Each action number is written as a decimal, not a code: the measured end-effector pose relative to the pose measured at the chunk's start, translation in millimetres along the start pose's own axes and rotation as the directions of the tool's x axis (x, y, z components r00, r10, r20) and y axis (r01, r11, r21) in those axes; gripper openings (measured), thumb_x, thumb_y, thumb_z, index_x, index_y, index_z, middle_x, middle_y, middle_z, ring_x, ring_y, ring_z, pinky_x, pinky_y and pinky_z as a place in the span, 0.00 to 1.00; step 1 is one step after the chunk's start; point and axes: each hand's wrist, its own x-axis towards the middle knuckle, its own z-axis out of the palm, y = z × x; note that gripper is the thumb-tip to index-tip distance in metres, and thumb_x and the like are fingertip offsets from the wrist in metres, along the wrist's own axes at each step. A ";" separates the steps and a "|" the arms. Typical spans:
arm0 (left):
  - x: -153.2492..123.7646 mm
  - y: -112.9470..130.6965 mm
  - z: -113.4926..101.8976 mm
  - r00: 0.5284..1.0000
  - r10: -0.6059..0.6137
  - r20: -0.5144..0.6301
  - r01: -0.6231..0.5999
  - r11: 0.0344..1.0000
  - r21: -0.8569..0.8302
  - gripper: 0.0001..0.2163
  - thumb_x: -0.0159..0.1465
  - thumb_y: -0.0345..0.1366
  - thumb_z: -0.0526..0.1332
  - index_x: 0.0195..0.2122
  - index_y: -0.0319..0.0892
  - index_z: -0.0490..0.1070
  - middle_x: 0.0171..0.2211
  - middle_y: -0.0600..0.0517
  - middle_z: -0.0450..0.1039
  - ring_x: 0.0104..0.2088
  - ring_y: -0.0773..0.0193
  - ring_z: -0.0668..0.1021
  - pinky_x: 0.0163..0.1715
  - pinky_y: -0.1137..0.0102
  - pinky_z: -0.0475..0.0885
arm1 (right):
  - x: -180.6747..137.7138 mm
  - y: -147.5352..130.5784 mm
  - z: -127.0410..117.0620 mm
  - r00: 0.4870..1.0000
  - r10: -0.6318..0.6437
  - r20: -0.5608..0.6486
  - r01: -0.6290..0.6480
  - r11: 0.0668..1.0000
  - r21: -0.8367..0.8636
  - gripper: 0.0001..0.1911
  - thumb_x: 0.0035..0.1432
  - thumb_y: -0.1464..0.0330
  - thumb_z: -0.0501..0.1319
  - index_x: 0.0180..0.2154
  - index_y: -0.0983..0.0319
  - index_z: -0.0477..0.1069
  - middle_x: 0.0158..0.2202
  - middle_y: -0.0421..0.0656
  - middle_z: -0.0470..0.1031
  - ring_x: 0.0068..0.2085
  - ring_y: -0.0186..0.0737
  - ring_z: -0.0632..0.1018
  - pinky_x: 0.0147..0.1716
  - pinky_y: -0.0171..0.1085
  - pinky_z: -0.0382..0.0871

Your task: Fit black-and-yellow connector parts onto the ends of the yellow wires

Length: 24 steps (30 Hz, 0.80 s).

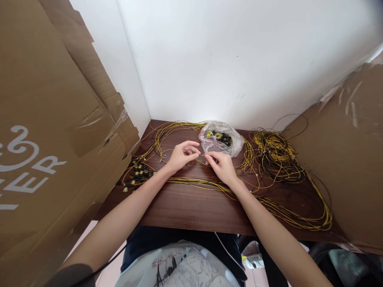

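Note:
Over the middle of the table, my left hand [183,154] and my right hand [222,164] meet almost fingertip to fingertip. A thin yellow wire [202,155] runs between them. My left thumb and index finger pinch it, while the other left fingers are curled loosely apart. On the right, my thumb and forefinger are closed on the same wire. Just behind my right hand stands an open clear plastic bag [237,140] with small black and yellow pieces [220,137] inside. Yellow and black wires [194,181] pass across the table beneath my forearms.
Black connectors with yellowish ends [139,173] lie left on the brown table [185,207]. A tangled heap of yellow and black wires [273,153] sits at right. Cardboard [60,119] walls the left side, more cardboard [353,159] the right. A white wall [221,63] stands behind.

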 end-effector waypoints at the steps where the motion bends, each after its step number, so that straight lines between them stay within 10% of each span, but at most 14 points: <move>1: 0.1 -0.2 0.0 1.000 0.005 0.003 -0.005 1.000 0.002 0.18 0.51 0.34 0.64 0.44 0.36 0.69 0.31 0.48 0.75 0.24 0.71 0.70 0.26 0.75 0.65 | 0.0 -0.3 -0.1 1.000 0.001 -0.001 -0.001 1.000 -0.002 0.14 0.62 0.62 0.52 0.33 0.61 0.73 0.24 0.40 0.74 0.26 0.36 0.74 0.28 0.33 0.62; 24: 0.1 -3.6 1.2 0.998 0.068 0.012 -0.069 0.981 0.182 0.09 0.55 0.37 0.63 0.32 0.37 0.75 0.26 0.52 0.73 0.24 0.70 0.69 0.26 0.74 0.63 | -1.4 -6.5 -2.9 0.999 0.026 0.045 -0.024 0.999 -0.036 0.14 0.64 0.64 0.49 0.37 0.60 0.71 0.24 0.39 0.74 0.27 0.34 0.74 0.31 0.30 0.62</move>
